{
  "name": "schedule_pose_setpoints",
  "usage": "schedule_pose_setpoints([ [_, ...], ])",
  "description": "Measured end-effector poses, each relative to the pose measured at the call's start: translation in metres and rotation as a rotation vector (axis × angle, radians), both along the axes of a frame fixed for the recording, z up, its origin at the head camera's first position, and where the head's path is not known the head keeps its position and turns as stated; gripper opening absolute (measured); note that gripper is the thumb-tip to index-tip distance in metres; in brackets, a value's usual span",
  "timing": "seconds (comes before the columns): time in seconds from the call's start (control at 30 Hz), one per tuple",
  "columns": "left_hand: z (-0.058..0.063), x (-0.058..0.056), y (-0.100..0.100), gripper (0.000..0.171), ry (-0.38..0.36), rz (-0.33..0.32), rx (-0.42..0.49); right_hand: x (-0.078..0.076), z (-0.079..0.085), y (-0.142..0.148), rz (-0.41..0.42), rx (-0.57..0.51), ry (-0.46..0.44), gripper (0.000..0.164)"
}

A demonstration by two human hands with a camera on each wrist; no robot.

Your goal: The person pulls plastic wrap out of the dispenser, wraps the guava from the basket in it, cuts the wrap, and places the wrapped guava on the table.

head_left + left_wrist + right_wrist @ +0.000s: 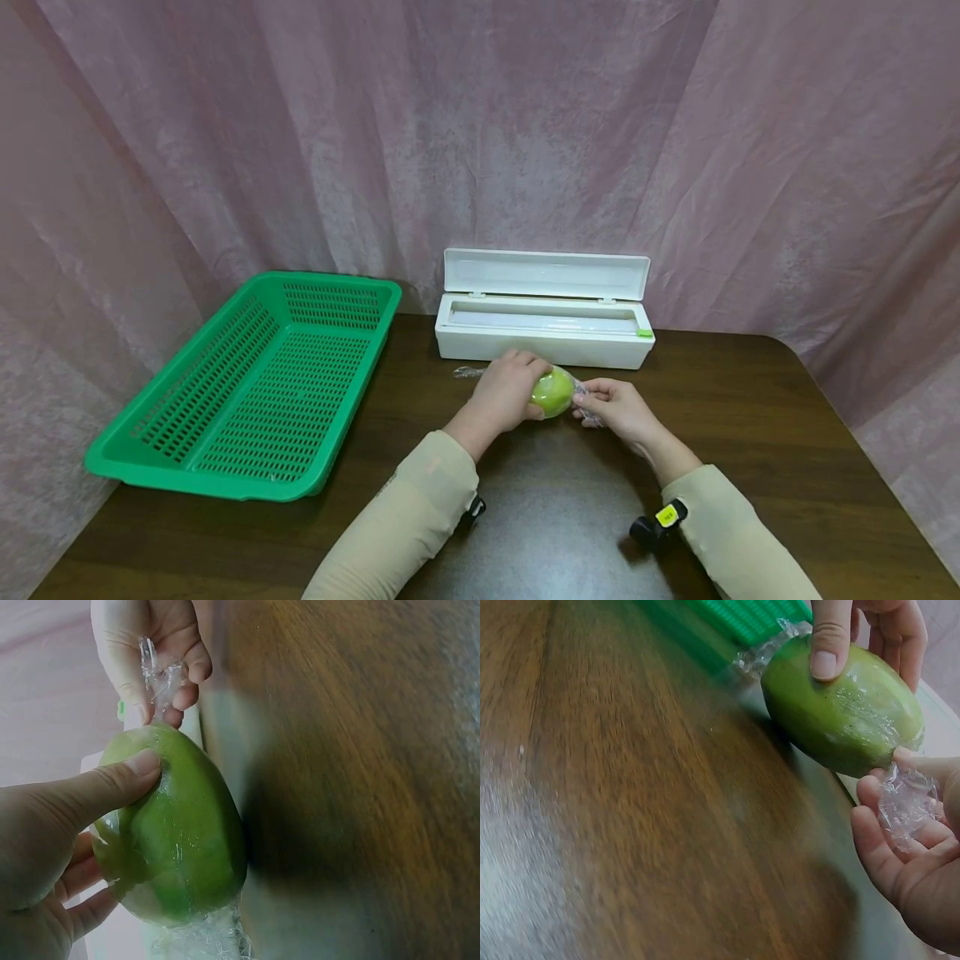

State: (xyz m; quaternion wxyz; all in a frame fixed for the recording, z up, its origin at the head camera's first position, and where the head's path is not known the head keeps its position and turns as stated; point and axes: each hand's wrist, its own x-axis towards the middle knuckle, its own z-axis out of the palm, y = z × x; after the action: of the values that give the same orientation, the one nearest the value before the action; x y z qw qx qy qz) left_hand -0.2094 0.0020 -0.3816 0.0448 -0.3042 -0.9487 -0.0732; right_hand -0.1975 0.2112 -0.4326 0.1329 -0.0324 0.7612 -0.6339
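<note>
A green mango (553, 392), wrapped in clear cling film, is between the two hands in front of the white box. My left hand (510, 387) grips it, thumb on the near side and fingers round the far side. At the mango's right end, a gathered tail of cling film (906, 806) is pinched between the thumb and fingers of my right hand (618, 410). Another crumpled tail of film (202, 937) sticks out at the opposite end, seen past the left hand in the head view.
Behind the hands stands a white cling film box (543, 346), lid raised, with a roll inside and a small green piece at its right end. A green plastic basket (300, 492) sits on the left of the dark wooden table (780, 467). Pink curtains (525, 125) hang behind.
</note>
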Motion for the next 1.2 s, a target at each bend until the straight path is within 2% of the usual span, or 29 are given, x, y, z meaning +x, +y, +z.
schedule_pose_setpoints([
  [0.2, 0.001, -0.001, 0.000, 0.064, -0.017, 0.004, 0.006, 0.000, -0.002, -0.005, -0.073, -0.124, -0.055, 0.011],
  [0.33, 0.001, -0.001, 0.001, 0.063, -0.015, -0.002, 0.005, 0.000, -0.005, -0.006, -0.095, -0.142, -0.030, 0.007],
  [0.43, 0.000, -0.001, 0.001, 0.063, -0.015, -0.004, 0.001, 0.001, -0.006, -0.005, -0.090, -0.099, 0.019, 0.016],
  [0.53, 0.001, -0.001, 0.001, 0.063, -0.013, -0.004, -0.004, 0.002, -0.005, -0.005, -0.066, -0.002, 0.094, 0.032],
  [0.63, 0.002, -0.001, 0.000, 0.064, -0.018, -0.004, 0.000, 0.005, -0.004, -0.006, -0.050, 0.079, 0.181, 0.040],
  [0.73, 0.002, -0.002, 0.000, 0.064, -0.019, -0.007, 0.004, 0.007, -0.001, -0.008, -0.063, 0.124, 0.258, 0.036],
  [1.0, 0.001, -0.003, 0.000, 0.063, -0.005, -0.014, 0.004, 0.006, -0.003, -0.016, -0.169, 0.282, 0.472, 0.018],
  [1.1, 0.000, -0.004, 0.000, 0.063, -0.007, -0.012, 0.014, 0.005, -0.003, -0.016, -0.158, 0.302, 0.489, 0.019],
  [1.2, 0.000, -0.006, -0.002, 0.064, -0.016, -0.010, 0.027, 0.004, -0.001, -0.009, -0.112, 0.297, 0.417, 0.026],
])
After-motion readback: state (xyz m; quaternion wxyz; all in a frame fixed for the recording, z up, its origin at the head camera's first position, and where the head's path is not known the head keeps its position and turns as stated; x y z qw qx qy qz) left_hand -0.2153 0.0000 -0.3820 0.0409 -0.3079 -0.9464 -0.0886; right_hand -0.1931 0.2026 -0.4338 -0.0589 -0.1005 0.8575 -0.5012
